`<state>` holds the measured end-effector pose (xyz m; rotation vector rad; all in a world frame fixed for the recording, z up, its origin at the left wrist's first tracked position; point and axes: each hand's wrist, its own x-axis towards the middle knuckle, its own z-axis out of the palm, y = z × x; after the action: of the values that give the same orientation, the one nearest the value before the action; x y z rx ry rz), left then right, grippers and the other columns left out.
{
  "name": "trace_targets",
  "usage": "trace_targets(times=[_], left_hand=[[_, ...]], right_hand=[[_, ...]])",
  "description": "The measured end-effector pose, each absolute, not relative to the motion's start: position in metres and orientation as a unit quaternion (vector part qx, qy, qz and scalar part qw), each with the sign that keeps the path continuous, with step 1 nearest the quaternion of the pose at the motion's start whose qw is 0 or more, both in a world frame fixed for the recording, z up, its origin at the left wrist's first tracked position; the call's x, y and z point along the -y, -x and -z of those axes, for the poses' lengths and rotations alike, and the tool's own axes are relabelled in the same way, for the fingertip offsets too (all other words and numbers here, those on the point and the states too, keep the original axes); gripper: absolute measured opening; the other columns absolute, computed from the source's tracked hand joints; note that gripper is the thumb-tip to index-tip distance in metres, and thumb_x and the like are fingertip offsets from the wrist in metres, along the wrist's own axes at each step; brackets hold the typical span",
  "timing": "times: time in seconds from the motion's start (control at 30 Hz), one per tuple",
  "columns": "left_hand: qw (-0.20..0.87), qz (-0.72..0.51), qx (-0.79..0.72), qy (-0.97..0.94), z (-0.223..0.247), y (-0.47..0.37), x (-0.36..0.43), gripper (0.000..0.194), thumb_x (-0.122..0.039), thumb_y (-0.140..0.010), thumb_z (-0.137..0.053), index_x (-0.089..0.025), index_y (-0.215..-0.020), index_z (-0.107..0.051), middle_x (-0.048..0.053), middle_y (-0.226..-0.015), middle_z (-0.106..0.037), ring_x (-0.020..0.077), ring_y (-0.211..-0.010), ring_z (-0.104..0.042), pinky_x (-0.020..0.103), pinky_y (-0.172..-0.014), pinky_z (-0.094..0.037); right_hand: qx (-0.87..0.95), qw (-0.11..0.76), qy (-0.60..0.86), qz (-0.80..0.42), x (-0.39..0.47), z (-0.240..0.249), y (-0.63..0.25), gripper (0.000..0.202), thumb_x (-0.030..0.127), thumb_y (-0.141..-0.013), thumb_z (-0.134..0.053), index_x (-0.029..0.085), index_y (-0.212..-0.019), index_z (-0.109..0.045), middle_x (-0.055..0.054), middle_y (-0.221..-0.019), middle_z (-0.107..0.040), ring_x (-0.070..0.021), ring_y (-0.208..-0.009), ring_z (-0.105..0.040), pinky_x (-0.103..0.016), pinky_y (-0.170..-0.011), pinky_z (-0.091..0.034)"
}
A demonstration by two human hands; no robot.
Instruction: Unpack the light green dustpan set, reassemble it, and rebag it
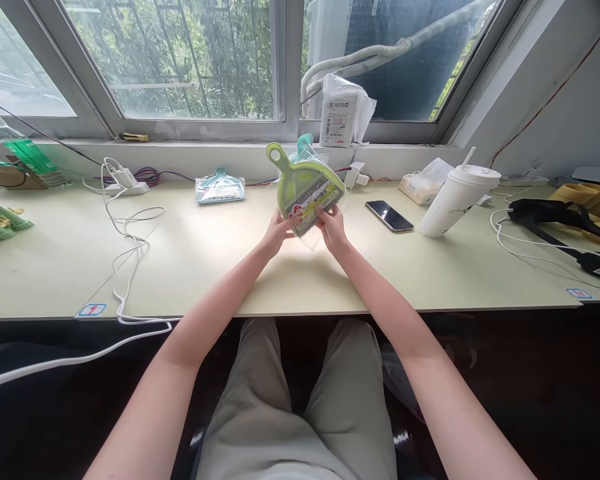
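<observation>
A green mini dustpan set (307, 183) in clear plastic wrap is held up over the desk, tilted, with its looped handle toward the upper left. My left hand (279, 232) grips its lower left corner, and my right hand (332, 227) pinches the lower right edge. A printed label with red marks shows on its front. Behind it, partly hidden, stands a wrapped teal dustpan set (305, 143). Another teal wrapped set (221, 186) lies flat on the desk to the left.
On the right are a phone (389, 216), a white cup with a straw (457, 197), a tissue box (425, 181) and a black strap (555, 220). A white cable (130, 267) runs over the desk's left part. A tissue pack (341, 119) stands on the windowsill.
</observation>
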<state>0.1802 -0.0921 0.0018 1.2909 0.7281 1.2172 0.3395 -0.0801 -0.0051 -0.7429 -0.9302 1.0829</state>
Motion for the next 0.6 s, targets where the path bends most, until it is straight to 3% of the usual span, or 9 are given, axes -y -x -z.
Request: trace_targets(times=[0.33, 0.6], left_hand=[[0.549, -0.545, -0.355, -0.525, -0.0036, -0.1770, 0.0885, 0.055, -0.033, -0.065, -0.070, -0.026, -0.115, -0.050, 0.004, -0.119, -0.065, 0.0256, -0.110, -0.062, 0.042, -0.083, -0.057], [0.546, -0.529, -0.364, -0.539, 0.0005, -0.1768, 0.0872, 0.055, -0.034, -0.067, -0.070, -0.026, -0.118, -0.050, 0.006, -0.122, -0.064, 0.0258, -0.108, -0.063, 0.040, -0.077, -0.059]], right_hand=[[0.434, 0.652, 0.295, -0.547, 0.0732, 0.0061, -0.3417, 0.043, 0.031, -0.078, -0.073, 0.031, -0.115, -0.050, 0.000, -0.109, -0.071, -0.0197, -0.098, -0.070, -0.045, -0.096, -0.060], [0.411, 0.662, 0.311, -0.543, 0.0726, 0.0088, -0.3416, 0.038, 0.028, -0.080, -0.070, 0.030, -0.113, -0.052, 0.000, -0.106, -0.070, -0.0213, -0.102, -0.069, -0.044, -0.095, -0.061]])
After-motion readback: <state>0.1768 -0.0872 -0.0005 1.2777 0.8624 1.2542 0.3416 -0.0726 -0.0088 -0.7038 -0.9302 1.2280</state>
